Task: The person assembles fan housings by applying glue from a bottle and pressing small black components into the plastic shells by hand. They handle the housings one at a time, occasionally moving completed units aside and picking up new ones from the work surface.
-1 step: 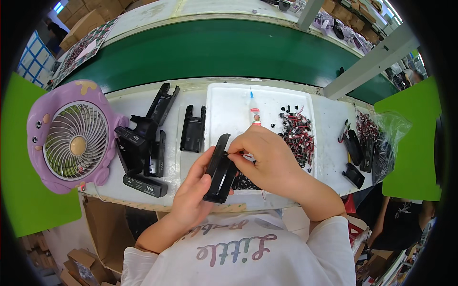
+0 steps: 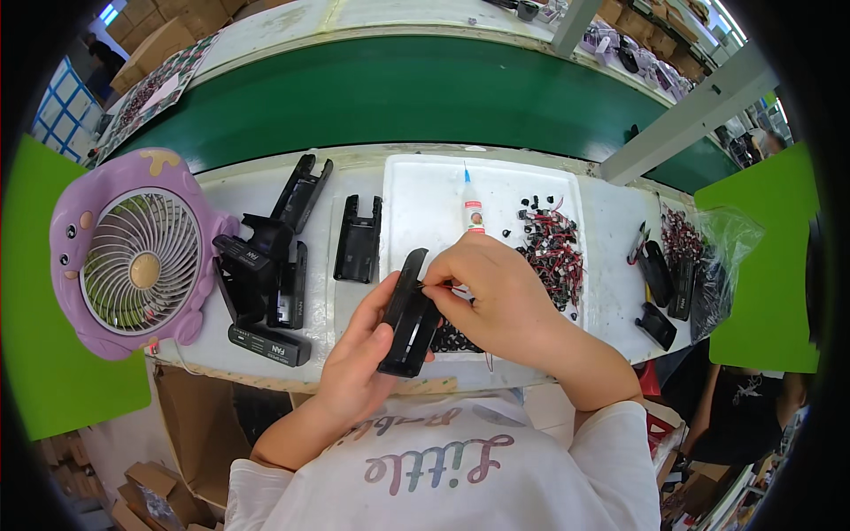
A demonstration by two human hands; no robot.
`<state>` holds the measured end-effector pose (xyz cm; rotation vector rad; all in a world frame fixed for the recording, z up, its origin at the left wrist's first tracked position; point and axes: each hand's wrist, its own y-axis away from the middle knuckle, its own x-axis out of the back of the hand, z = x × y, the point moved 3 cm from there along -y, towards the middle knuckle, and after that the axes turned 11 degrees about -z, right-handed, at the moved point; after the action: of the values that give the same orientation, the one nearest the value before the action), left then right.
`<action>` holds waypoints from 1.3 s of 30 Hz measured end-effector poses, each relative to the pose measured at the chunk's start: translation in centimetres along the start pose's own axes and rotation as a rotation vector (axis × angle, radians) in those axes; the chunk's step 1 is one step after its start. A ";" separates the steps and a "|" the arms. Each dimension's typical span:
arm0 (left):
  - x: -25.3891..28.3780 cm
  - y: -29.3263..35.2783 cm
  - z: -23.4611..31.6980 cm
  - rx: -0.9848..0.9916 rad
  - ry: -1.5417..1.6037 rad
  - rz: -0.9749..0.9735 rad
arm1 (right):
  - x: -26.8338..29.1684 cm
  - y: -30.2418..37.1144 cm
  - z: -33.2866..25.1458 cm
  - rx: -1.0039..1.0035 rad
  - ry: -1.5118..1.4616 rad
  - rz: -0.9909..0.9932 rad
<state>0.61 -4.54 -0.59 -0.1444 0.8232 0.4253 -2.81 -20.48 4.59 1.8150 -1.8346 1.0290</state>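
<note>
My left hand [image 2: 359, 354] is closed round a black plastic housing [image 2: 409, 332], a long open shell held tilted above the table's front edge. My right hand [image 2: 482, 292] pinches at the shell's upper right side, thumb and forefinger together on a small wired part. Thin dark-red wires [image 2: 459, 288] show beside those fingers; the part's end is hidden by them. Beyond my right hand a white glue bottle [image 2: 475, 211] with a blue needle tip lies in a white foam tray [image 2: 425, 177]. Small black parts with red and black wires [image 2: 553, 252] are heaped in the tray's right side.
A purple fan [image 2: 142, 257] stands at the left beside a pile of black housings [image 2: 266, 243]. Another housing [image 2: 358, 239] lies left of the tray. At the right are more black shells [image 2: 655, 274], wired parts and a clear plastic bag [image 2: 730, 234]. A green conveyor belt [image 2: 398, 93] runs behind.
</note>
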 end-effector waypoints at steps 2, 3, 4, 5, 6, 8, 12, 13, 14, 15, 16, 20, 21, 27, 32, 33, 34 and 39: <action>-0.1 0.0 -0.1 -0.003 -0.002 -0.013 | 0.0 0.0 0.0 -0.020 0.005 -0.022; -0.1 0.0 -0.1 -0.003 -0.001 -0.014 | -0.1 -0.1 0.0 -0.003 0.002 -0.019; -0.1 0.0 -0.2 -0.006 -0.004 -0.015 | -0.1 -0.1 0.0 0.015 -0.003 -0.017; -0.1 -0.1 -0.2 -0.009 -0.007 -0.015 | -0.1 -0.1 0.0 0.015 -0.002 -0.017; -0.1 -0.1 -0.3 -0.009 -0.006 -0.015 | -0.2 0.0 0.0 0.004 0.013 -0.024; -0.1 -0.2 -0.5 -0.021 0.000 -0.008 | -0.2 0.0 -0.1 -0.007 0.030 -0.029; -0.2 -0.2 -0.5 -0.017 -0.016 0.018 | -0.5 -0.1 0.0 -0.036 0.044 -0.037; -0.3 -0.2 -0.5 -0.023 -0.017 0.012 | -0.6 -0.1 0.0 -0.028 0.037 -0.031; -0.3 -0.2 -0.5 -0.028 -0.018 0.006 | -0.6 -0.1 -0.1 -0.028 0.036 -0.031; -0.4 -0.2 -0.5 -0.029 -0.018 0.007 | -0.6 -0.2 -0.1 -0.044 0.034 -0.037; -0.5 -0.3 -0.4 -0.036 -0.028 0.010 | -0.6 -0.2 -0.1 -0.062 0.033 -0.041; -0.6 -0.4 -0.4 -0.044 -0.033 0.052 | -1.1 -0.5 -0.1 0.013 0.063 0.012; -0.6 -0.4 -0.4 -0.044 -0.033 0.051 | -1.2 -0.5 -0.1 -0.006 0.060 0.015; -0.6 -0.7 -0.6 -0.058 -0.024 0.081 | -2.4 -0.3 0.0 0.045 0.092 0.080; -0.4 -1.2 -0.1 -0.058 0.143 0.080 | -1.8 -0.8 0.3 -0.029 0.159 0.060; -0.3 -1.3 -0.1 -0.057 0.142 0.078 | -1.4 -0.8 0.6 -0.083 0.043 -0.003; -0.1 -1.3 -0.1 -0.049 0.199 0.092 | -1.0 -0.9 0.8 -0.130 -0.075 -0.072; 0.6 -1.4 -0.1 -0.075 0.343 0.042 | 0.6 -0.8 0.5 -0.154 -0.104 -0.192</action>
<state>1.47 -5.63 -1.18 -0.2753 1.1489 0.4787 -1.95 -21.18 4.85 1.9368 -1.7050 0.7176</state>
